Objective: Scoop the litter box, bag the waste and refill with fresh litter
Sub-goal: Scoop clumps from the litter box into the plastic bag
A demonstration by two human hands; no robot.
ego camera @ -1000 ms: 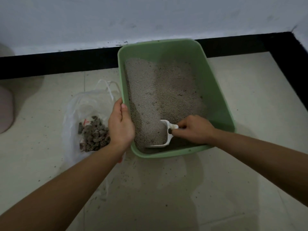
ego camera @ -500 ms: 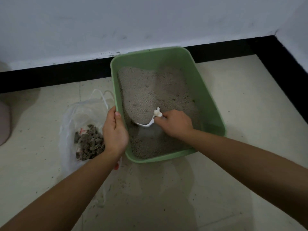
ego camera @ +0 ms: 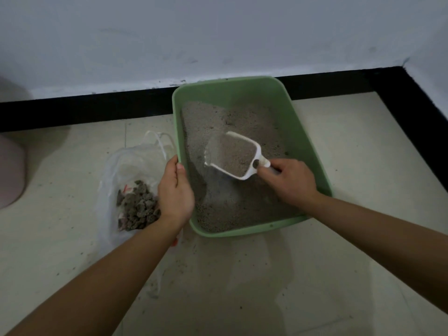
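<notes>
a pinkish rounded object [ego camera: 11,170] sits at the far left edge, cut off by the frame, on the pale tiled floor [ego camera: 363,263]. to its right a thin clear plastic bag [ego camera: 126,166] lies open on the floor, just beside the box, with a heap of dark grey waste clumps [ego camera: 139,208] inside it. the left hand [ego camera: 175,190] comes next: it grips the left wall of the pale green rectangular plastic litter box [ego camera: 312,146], thumb on the rim and fingers pressed together down the outer side, the wrist lying over the bag's edge. the box stands on the floor with its far end against the black skirting strip [ego camera: 84,110] below the white wall [ego camera: 218,32]. grey granular litter [ego camera: 230,117] covers its bottom, piled higher toward the far end and left side. over the middle of the litter is a white plastic scoop [ego camera: 232,157], its pan loaded with litter and a small dark clump [ego camera: 255,163] by the handle end; its front lip is blurred. the right hand [ego camera: 291,180] holds the scoop's handle, fingers curled round it and hiding most of it, the forearm crossing the box's near right corner. scattered grains dot the floor in front of the box.
</notes>
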